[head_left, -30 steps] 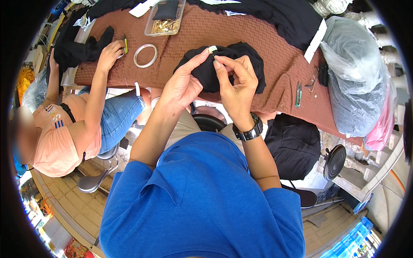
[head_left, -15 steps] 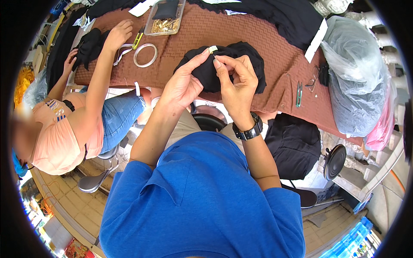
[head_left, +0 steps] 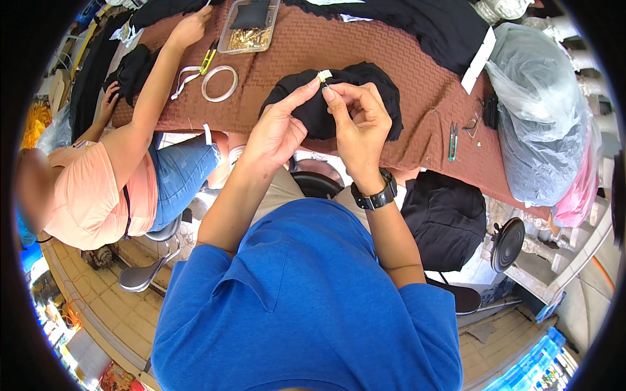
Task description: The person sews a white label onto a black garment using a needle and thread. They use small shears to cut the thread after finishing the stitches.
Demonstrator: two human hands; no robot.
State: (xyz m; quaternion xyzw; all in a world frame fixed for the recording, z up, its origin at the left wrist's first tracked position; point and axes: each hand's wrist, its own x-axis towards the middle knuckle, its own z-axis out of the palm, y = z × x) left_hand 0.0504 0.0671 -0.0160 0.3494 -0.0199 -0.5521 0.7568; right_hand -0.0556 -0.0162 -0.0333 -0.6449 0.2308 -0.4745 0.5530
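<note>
A black cloth garment [head_left: 386, 98] lies bunched on the table in front of me, under and behind both hands. My left hand [head_left: 280, 127] has its thumb and fingers closed at the garment's top edge, on a small white tag [head_left: 325, 75]. Close beside it, my right hand [head_left: 360, 120] makes a pinch with thumb and forefinger, just below the tag. What sits between the right fingertips is too small to make out. A dark watch is on my right wrist.
A brown cloth covers the table [head_left: 417, 85]. On it are a clear box [head_left: 225, 49] of gold-coloured pins, yellow snips [head_left: 208, 58], a white ribbon roll [head_left: 207, 81] and green snips [head_left: 452, 144]. A filled plastic bag [head_left: 538, 117] stands right. A co-worker [head_left: 98, 189] sits left.
My hands stay almost where they were, with the tag slightly turned. The co-worker's far arm has reached forward across the table, toward the clear box.
</note>
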